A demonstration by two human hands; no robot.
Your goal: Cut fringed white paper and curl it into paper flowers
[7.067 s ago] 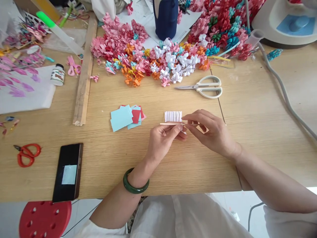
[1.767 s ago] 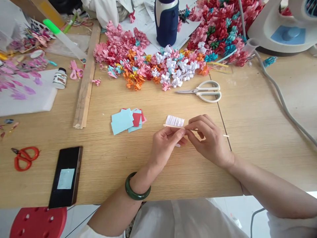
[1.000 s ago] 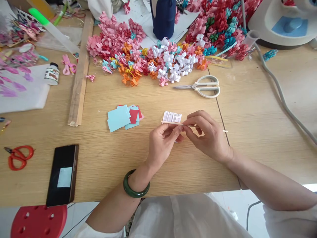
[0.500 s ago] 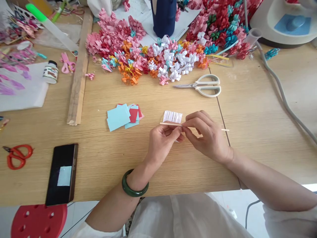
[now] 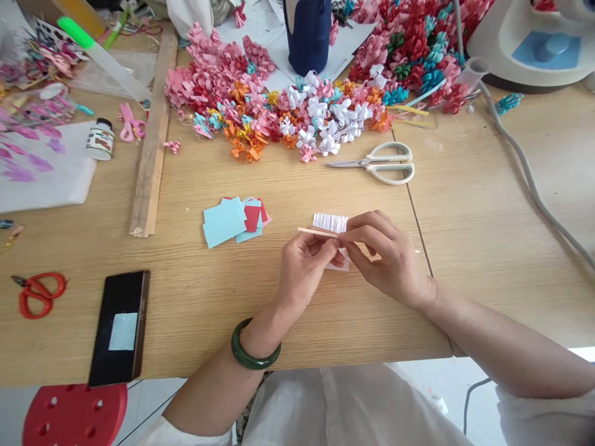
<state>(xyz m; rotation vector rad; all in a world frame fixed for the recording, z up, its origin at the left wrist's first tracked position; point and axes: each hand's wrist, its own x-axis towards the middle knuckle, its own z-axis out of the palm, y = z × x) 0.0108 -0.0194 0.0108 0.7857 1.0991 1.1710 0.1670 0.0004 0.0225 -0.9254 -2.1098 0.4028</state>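
Note:
A thin pale stick (image 5: pixel 318 232) runs level between my hands. My left hand (image 5: pixel 304 260), a green bangle (image 5: pixel 255 344) on its wrist, pinches the stick and a white paper with a fringed edge (image 5: pixel 330 222). Closed on the stick at the paper's right side is my right hand (image 5: pixel 388 257); the stick's far tip shows behind that hand. My fingertips almost meet and hide the middle of the paper. Left of the hands lie light blue and red paper pieces (image 5: pixel 224 222).
Behind are white-handled scissors (image 5: pixel 389 163), a pile of paper flowers (image 5: pixel 297 111) and a dark blue bottle (image 5: pixel 307 37). A wooden bar (image 5: pixel 153 142), phone (image 5: pixel 118 328) and red scissors (image 5: pixel 41 294) lie left. A grey cable (image 5: pixel 530 167) curves at right.
The fringed paper has shifted slightly right and down, and more of its lower part shows below my fingers. The stick has tilted slightly. Both hands keep their hold.

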